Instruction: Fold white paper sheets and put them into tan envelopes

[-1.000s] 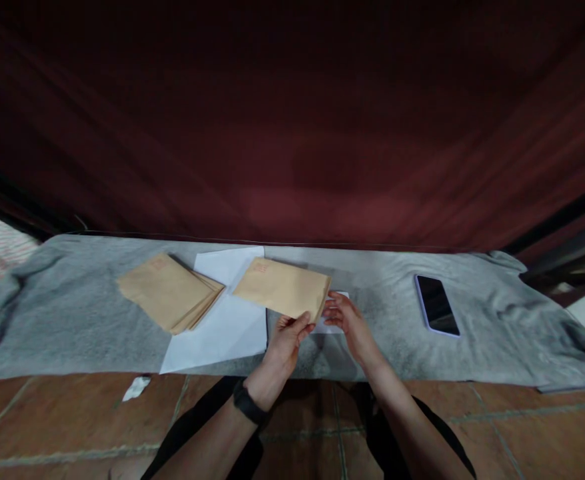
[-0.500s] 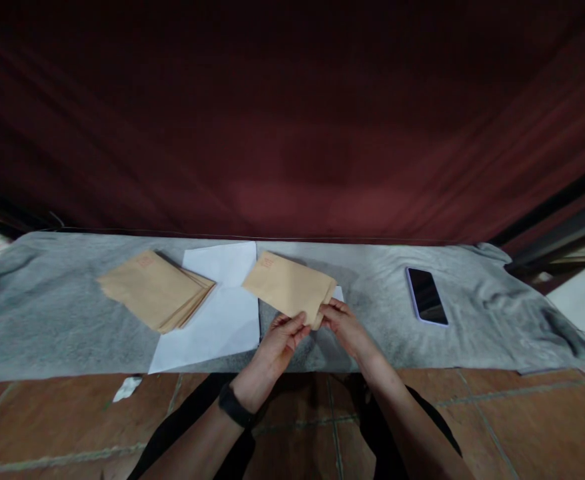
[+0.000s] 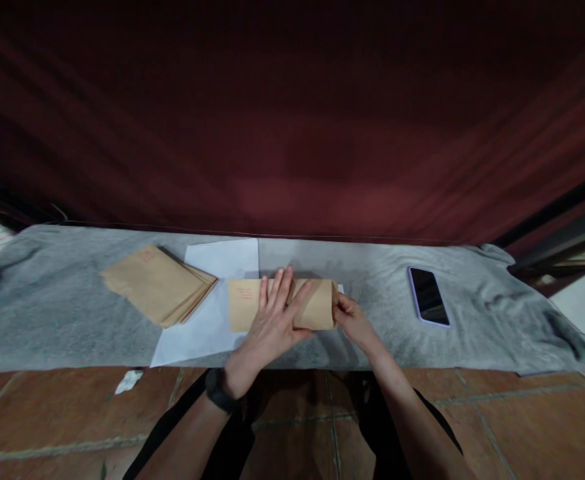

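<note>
A brown paper envelope [image 3: 317, 307] with faint red print at its left end lies in front of me, partly over white paper [image 3: 205, 333]. My left hand [image 3: 277, 313] rests flat on it, fingers spread, a dark band on the wrist. At the envelope's right end, my right hand [image 3: 350, 317] pinches the edge or flap; its fingertips are partly hidden there. To the left, a fanned stack of brown envelopes [image 3: 155, 283] overlaps the white paper.
Grey cloth [image 3: 372, 267] covers the long narrow surface. A phone [image 3: 429, 297] in a purple case lies at the right. Behind hangs a dark red curtain [image 3: 292, 167]. On the tiled floor [image 3: 72, 413] is a white scrap [image 3: 128, 381].
The envelope has turned level and come down flat on the surface. My left hand has gone from pinching its near edge to lying spread on top. My right hand stays at the right end.
</note>
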The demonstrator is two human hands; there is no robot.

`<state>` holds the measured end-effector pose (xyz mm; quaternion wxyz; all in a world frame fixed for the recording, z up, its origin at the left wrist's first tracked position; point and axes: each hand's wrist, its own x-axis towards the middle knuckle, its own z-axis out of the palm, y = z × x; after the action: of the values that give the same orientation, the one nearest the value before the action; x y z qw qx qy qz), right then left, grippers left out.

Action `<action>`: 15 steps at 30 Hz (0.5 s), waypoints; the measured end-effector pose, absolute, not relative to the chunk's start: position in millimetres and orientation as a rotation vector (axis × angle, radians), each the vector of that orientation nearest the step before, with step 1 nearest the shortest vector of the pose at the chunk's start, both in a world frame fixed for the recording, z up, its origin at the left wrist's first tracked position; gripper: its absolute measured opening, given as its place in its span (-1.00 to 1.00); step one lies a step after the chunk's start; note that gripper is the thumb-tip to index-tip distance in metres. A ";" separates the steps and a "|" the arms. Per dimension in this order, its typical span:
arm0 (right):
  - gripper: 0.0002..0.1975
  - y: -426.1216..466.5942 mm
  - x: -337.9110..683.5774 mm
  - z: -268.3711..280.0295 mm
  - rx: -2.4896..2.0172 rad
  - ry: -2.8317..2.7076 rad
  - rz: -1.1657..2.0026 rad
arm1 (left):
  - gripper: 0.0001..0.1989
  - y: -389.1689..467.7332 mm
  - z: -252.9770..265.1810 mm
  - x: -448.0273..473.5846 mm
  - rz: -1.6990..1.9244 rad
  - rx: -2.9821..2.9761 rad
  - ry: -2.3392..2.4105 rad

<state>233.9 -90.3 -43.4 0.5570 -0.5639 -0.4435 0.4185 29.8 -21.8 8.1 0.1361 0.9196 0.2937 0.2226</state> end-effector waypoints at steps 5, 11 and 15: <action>-0.78 -95.9 236.2 -37.9 -1.315 -1.059 1.101 | 0.14 -10.3 6.9 23.7 0.431 2.897 0.797; -0.73 -97.9 240.3 -46.2 -1.531 -1.092 0.992 | 0.08 -16.7 3.8 25.3 0.429 2.892 0.772; -0.70 -101.6 246.3 -42.6 -1.668 -1.046 0.495 | 0.07 -16.6 -2.0 30.8 0.395 2.889 0.792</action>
<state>246.3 -101.6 -42.6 0.5274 -0.6980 -0.4377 0.2073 30.8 -16.6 -2.0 0.0599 0.9544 0.2615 0.1306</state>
